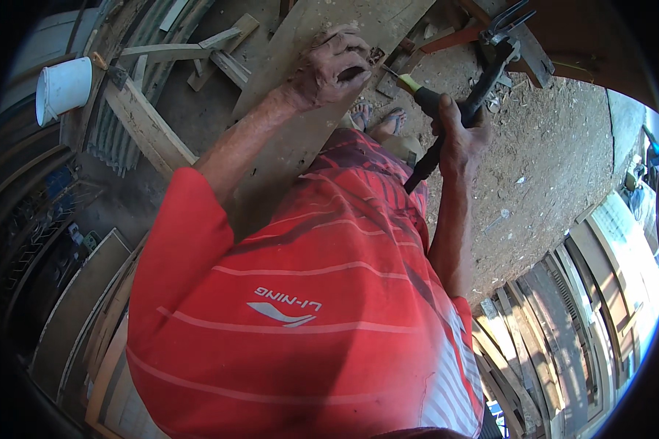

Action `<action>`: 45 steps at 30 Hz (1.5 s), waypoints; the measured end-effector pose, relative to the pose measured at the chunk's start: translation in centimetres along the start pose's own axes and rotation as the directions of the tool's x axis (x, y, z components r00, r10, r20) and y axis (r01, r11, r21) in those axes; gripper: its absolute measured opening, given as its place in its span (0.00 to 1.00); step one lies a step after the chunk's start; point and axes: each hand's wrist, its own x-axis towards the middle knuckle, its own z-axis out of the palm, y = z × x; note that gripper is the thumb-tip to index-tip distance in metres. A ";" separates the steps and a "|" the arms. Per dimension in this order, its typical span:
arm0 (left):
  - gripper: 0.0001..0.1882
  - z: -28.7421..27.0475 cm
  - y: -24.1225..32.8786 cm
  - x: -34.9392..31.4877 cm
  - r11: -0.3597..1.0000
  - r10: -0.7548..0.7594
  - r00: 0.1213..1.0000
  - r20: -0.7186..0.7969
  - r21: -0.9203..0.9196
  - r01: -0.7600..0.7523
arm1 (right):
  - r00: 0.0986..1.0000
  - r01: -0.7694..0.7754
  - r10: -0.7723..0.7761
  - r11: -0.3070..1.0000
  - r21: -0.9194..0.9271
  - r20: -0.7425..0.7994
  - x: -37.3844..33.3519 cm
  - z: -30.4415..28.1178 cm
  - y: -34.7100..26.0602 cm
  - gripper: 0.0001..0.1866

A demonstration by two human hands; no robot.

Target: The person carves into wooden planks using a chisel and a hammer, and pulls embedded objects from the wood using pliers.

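- Hands apart: your right hand (pixel 463 139) is wrapped around a screwdriver (pixel 427 99) and a dark hammer-like tool (pixel 483 89); whether your left hand (pixel 333 69) grips anything, I cannot tell.
- That screwdriver sits between your hands, its tip near your left fingers; it should feel light and stiff, best held by the thick handle.
- Expect the hammer-like tool to weigh more toward its head; hold it along the shaft.
- Your left forearm reaches over the board (pixel 384 22), fingers curled; your right thumb lies beside the screwdriver's handle.
- Rightward spreads littered ground (pixel 542 161).
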 end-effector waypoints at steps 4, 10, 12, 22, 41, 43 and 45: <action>0.23 -0.3 2.3 0.4 0.999 -0.028 0.996 -0.086 -0.017 0.027 | 0.994 0.079 -0.087 0.988 -0.130 -0.064 0.0 1.4 -0.2 0.23; 0.31 4.6 8.7 2.5 0.990 -0.119 0.990 -0.077 -0.087 0.112 | 0.972 0.210 -0.230 0.938 -0.277 -0.041 -0.8 3.6 -1.7 0.27; 0.27 6.1 9.0 2.6 0.966 -0.234 0.948 -0.216 -0.165 0.201 | 0.962 0.262 -0.274 0.930 -0.259 -0.011 -1.0 3.7 -1.7 0.27; 0.28 4.8 7.1 0.3 0.928 -0.200 0.956 -0.216 -0.356 0.114 | 0.884 0.467 -0.467 0.884 0.005 0.000 -8.1 -0.9 0.4 0.24; 0.24 4.3 7.0 0.7 0.966 -0.084 0.985 -0.148 -0.253 0.045 | 0.973 0.155 0.011 0.709 -0.688 0.231 -8.6 -0.2 0.1 0.15; 0.22 5.8 7.3 -0.6 0.960 -0.144 0.975 -0.171 -0.262 0.096 | 0.983 0.131 -0.049 0.867 -0.482 0.178 -8.2 0.5 -0.9 0.16; 0.22 6.6 6.4 -1.0 0.946 -0.222 0.956 -0.190 -0.278 0.165 | 0.985 0.071 -0.005 0.925 -0.374 0.174 -7.0 1.9 -2.5 0.28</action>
